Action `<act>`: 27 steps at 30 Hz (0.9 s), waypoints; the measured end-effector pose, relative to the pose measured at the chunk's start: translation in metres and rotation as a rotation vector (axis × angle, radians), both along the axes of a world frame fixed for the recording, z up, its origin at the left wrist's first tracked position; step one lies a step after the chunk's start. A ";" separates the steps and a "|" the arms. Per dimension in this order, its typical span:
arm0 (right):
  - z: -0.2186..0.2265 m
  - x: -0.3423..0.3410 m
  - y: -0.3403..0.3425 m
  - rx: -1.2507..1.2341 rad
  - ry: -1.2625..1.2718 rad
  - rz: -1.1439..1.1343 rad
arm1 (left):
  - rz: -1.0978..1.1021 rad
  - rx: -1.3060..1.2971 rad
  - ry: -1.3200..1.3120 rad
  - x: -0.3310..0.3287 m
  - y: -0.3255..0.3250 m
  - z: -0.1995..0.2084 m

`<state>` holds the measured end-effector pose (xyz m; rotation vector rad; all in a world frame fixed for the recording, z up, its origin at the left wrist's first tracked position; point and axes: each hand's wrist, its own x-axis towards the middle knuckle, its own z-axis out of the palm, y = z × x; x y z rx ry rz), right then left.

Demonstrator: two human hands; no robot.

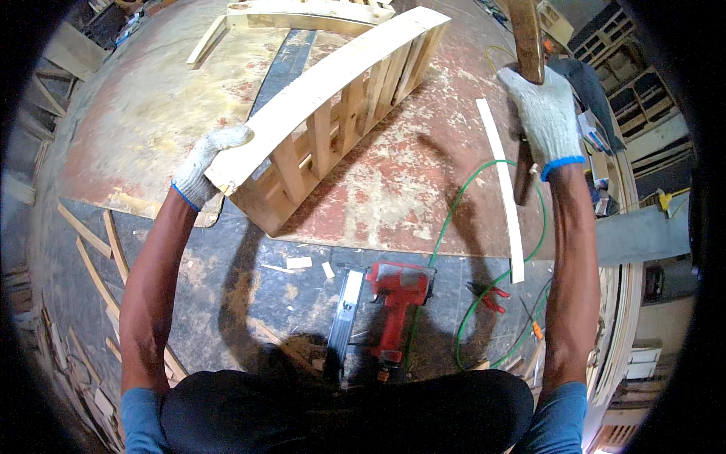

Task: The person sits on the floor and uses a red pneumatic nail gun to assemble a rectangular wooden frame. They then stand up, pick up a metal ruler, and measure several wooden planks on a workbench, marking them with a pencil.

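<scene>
1. Worn red-stained plywood covers the workbench point(393, 189), with sawdust and offcuts scattered across it.
2. From the head view, the left hand point(206, 165), in a white knit glove, is clamped on the near end of a curved wooden frame point(333, 113) standing on the bench.
3. The right hand point(546, 113), also gloved, is raised and closed around a dark wooden handle point(527, 38); what sits at the handle's top is out of view.
4. A thin curved wood strip point(505, 189) lies just right of the frame.
5. A red nail gun point(397, 299) rests near the person's body, with a green hose point(454, 219) looping beside it.
</scene>
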<state>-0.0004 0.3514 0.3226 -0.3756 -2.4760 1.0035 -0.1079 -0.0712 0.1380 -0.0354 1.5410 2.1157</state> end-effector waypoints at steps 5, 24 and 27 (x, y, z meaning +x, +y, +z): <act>-0.085 -0.029 0.065 0.592 -0.407 0.070 | -0.067 0.013 -0.017 0.000 0.022 -0.002; -0.321 0.362 0.087 -1.166 -0.652 -0.432 | 0.000 -0.048 0.018 0.005 0.014 -0.001; -0.332 0.383 0.081 -1.010 -0.671 -0.549 | -0.022 -0.120 0.030 0.021 0.022 0.010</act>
